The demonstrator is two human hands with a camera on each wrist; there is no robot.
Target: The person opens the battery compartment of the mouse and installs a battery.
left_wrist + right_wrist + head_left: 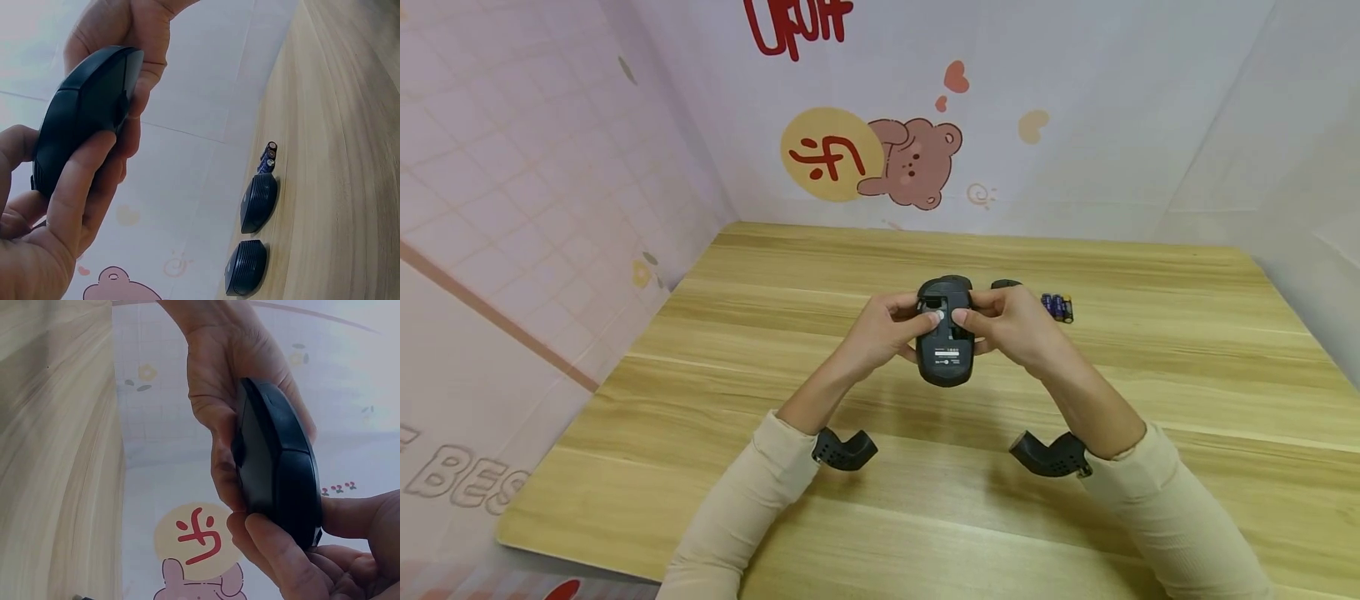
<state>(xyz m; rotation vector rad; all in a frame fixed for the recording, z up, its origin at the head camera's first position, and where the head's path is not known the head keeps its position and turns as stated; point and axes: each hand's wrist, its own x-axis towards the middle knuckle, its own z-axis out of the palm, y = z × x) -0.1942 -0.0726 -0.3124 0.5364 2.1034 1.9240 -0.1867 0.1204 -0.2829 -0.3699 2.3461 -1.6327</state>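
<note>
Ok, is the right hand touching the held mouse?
Touching: the head view shows the right hand with its thumb on the underside of the mouse.

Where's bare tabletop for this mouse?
Bare table lies between the left forearm and left edge, and right of the batteries. Crowded: beyond the right hand and held mouse, where two more mice lie near the batteries.

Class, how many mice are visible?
3: a held mouse; on the table, a second mouse near the batteries and a third mouse farther from them. Others may be hidden.
</note>
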